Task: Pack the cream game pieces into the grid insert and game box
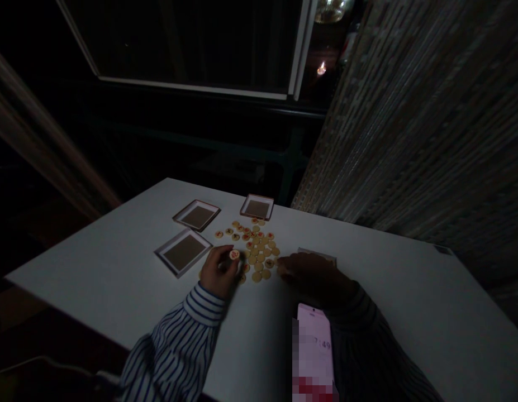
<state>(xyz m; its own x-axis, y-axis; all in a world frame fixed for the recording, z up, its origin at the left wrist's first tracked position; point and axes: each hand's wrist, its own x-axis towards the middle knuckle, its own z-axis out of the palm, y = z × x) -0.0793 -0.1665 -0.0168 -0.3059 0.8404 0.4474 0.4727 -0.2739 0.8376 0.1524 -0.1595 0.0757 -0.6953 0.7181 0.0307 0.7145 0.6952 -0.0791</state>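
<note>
Between the thumb and fingers of my left hand (pixel 219 271) is a round piece (pixel 234 254) with a red character facing up. Several round wooden pieces (pixel 259 251) lie loosely spread on the white table (pixel 137 234), some showing red or black characters and others plain. My right hand (pixel 313 273) is in shadow at the right edge of the spread, its fingertips near the pieces; whether it holds one is too dark to tell. It partly hides a box or lid (pixel 326 257) behind it.
Two open shallow boxes, a grey one (pixel 184 251) and a brown-edged one (pixel 197 215), stand left of the pieces. Another box (pixel 257 207) is behind them. A lit phone (pixel 315 340) lies near my right wrist. String curtains (pixel 367 128) hang at the right.
</note>
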